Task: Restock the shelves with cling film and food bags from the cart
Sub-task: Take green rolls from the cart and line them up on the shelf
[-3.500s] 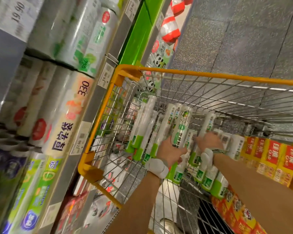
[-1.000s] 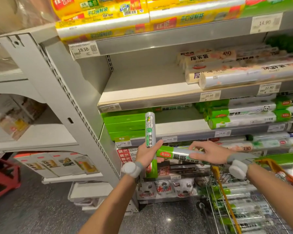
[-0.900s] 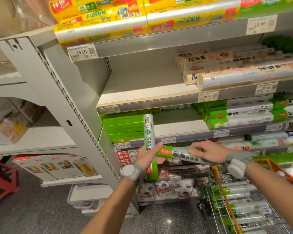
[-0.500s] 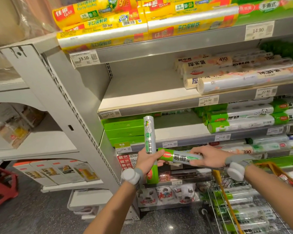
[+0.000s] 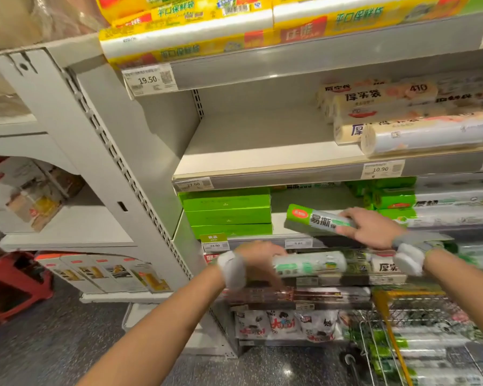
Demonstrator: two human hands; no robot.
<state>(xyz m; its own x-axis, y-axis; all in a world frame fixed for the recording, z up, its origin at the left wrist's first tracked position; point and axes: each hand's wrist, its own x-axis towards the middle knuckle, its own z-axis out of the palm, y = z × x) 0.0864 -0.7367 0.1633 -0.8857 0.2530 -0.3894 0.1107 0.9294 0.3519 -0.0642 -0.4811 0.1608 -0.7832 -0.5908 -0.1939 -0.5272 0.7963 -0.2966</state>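
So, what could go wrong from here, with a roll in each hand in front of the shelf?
1. The left hand grips the blurred roll near one end, so its long free end may tip and slip out.
2. The right hand holds the green-ended roll close to the stacked green boxes; pushing it in may knock them.
3. Both hands are full, so neither could catch a falling roll.

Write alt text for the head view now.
A person's right hand holds a green-ended roll before a part-stocked shelf, beside stacked green boxes; the blurred left hand holds a second roll lower down. A yellow-framed wire cart carrying more rolls stands lower right.
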